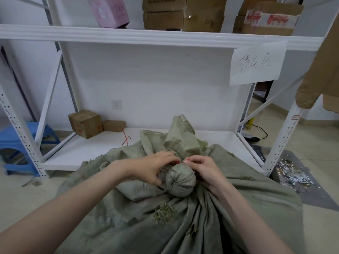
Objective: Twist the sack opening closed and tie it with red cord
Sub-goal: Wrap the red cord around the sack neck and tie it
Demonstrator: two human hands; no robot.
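Presently: left hand (156, 167) and right hand (203, 168) pinch red cord (177, 163) at sack (201, 217) neck. Likely risk: slack between the pinches; twist beneath unwinds.

Head view: looks forward and down from above.
Nearness: close over the fingers (162, 157), mid-frame.
Beyond fingers: shelf rack (146, 36).

Tiled floor (22, 195) bears green sack (183, 226) and blue stool (16, 136); white lower shelf (88, 149) carries larger cardboard box (85, 123), smaller flat box (113, 125) and loose red cord (125, 139).
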